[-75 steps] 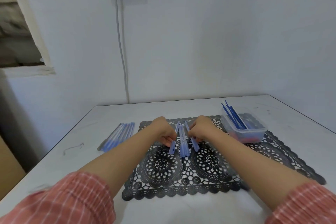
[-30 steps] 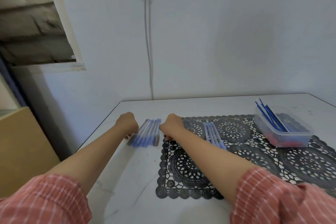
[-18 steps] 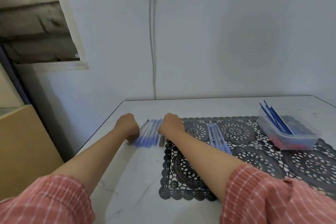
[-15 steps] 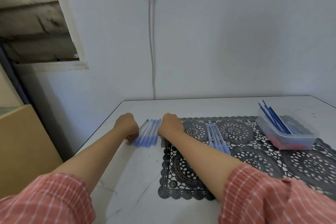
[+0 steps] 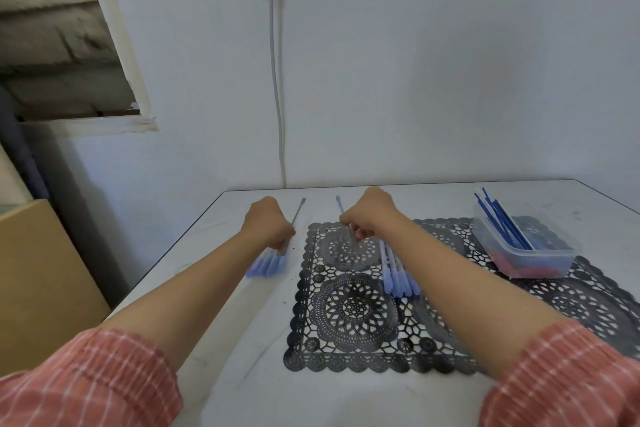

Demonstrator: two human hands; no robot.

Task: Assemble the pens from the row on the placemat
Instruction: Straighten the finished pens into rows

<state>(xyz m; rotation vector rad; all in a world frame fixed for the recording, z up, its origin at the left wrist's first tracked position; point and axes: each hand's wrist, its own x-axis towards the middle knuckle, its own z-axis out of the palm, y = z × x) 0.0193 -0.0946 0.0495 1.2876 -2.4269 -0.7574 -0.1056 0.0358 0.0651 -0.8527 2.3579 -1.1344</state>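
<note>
Although motion blur softens the detail, both hands are found clenched on pen parts. The left hand is closed round a bundle of pens over the bare worktop, just left of the placemat. The blue ends of the bundle project toward the person, and a thin grey rod projects from the far side of the fist. The right hand is held over the far left part of the placemat. A slim pale tube is pinched in its fingers, tilted, with its blue tip pointing away and to the left.

The row of pens is laid on the placemat, nearer the person than the right hand and just beside the right forearm. Its long axis is directed away from the person, with the blue ends nearest. The right hand is judged the nearer to the row; the left is separated from it by the placemat's left part. It is judged that the next pickup calls for the right hand to be drawn back and lowered, with the fingers set across the pens. A clear tub of blue refills is noted at the right, well apart from both hands.
</note>
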